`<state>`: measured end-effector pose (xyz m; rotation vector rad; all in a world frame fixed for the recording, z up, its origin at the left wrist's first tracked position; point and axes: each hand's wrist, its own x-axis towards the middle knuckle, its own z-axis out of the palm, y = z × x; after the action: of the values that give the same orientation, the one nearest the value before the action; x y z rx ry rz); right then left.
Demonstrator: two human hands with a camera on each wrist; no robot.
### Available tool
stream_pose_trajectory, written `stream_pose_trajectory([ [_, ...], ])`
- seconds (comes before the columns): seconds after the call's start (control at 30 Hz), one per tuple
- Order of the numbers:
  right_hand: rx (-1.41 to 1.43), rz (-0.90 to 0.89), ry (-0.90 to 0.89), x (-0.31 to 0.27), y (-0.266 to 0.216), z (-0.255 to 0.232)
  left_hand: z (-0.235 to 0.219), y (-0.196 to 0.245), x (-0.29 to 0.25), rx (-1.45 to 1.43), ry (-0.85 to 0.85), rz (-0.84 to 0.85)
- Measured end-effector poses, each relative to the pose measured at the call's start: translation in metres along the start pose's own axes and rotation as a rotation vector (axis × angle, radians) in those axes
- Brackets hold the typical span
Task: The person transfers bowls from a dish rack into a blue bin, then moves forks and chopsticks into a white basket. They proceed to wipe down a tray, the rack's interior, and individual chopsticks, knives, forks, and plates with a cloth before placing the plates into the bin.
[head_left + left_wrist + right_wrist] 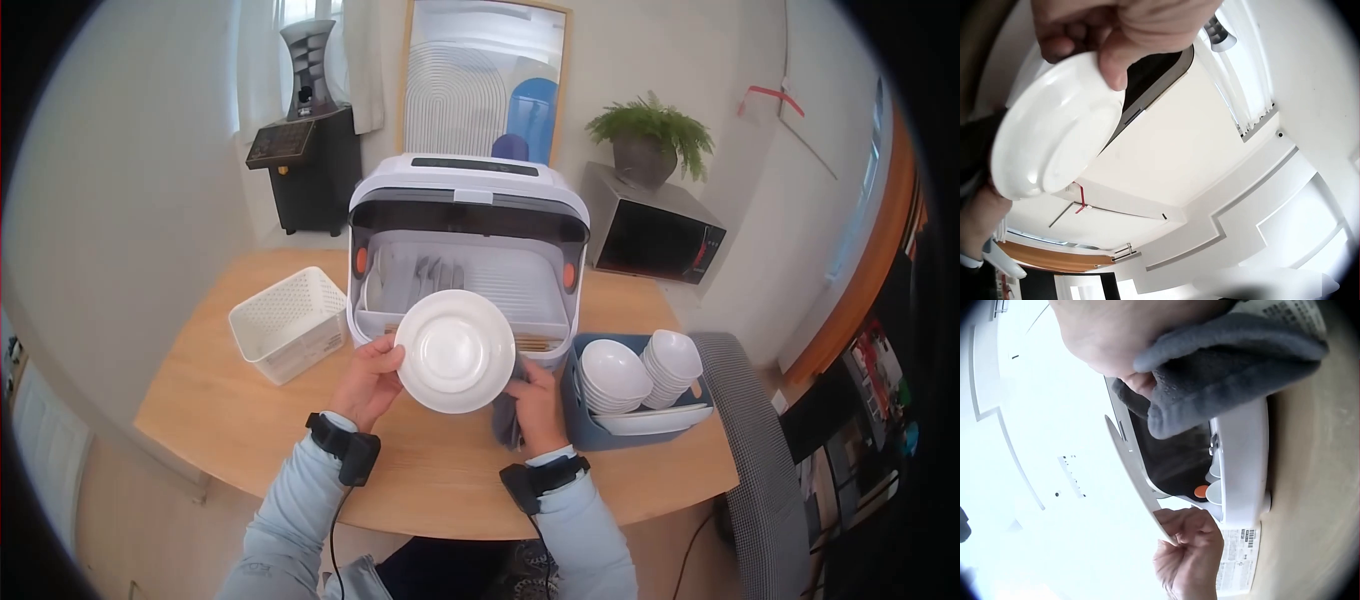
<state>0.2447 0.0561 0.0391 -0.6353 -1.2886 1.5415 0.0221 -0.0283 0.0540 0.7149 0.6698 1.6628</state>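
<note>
A round white plate (pixel 455 352) is held up in front of the open white cabinet (pixel 365 300), its inner face toward the head camera. At its left rim, my left hand (pixel 370 385) pinches it between thumb and fingers; the left wrist view shows the thumb on the plate's (pixel 1054 125) inner side. My right hand (pixel 541 412) grips a folded dark grey cloth (pixel 1229 375) at the plate's right edge. Part of that cloth hangs below the fingers in the head view. Inside the cabinet, several plates or dishes stand at the left behind the held plate.
Left of the cabinet sits a white perforated basket (pixel 290 325). To the right, a blue-grey tub (pixel 625 430) carries stacked white bowls (pixel 612 372) and flat white dishes. A checked chair back (pixel 745 440) stands by the table's (pixel 420 490) right edge. A microwave (pixel 655 235) is behind.
</note>
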Motion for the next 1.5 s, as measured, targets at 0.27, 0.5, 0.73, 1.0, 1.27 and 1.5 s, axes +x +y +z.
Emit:
stream_pose_trajectory([
  [0.27,-0.318,-0.627,0.221,-0.007,-0.02,-0.001,0.002,0.002,-0.007,0.092,-0.009,0.065],
  [0.5,-1.187,-1.028,-0.296,-0.022,-0.034,0.036,0.005,-0.026,-0.009,0.168,-0.14,-0.037],
  [0.73,-1.215,-0.895,-0.137,-0.019,-0.03,0.043,0.008,-0.054,-0.013,0.319,-0.195,-0.092],
  [1.0,-0.853,-0.537,0.017,-0.013,-0.03,0.028,0.012,-0.041,-0.015,0.249,-0.138,-0.138],
  [1.27,-0.148,-0.186,0.107,-0.003,-0.012,0.02,0.005,-0.031,-0.008,-0.085,-0.07,0.009],
  [1.5,-0.015,-0.107,0.113,-0.013,-0.02,0.037,-0.003,-0.031,-0.002,-0.039,-0.145,0.003],
])
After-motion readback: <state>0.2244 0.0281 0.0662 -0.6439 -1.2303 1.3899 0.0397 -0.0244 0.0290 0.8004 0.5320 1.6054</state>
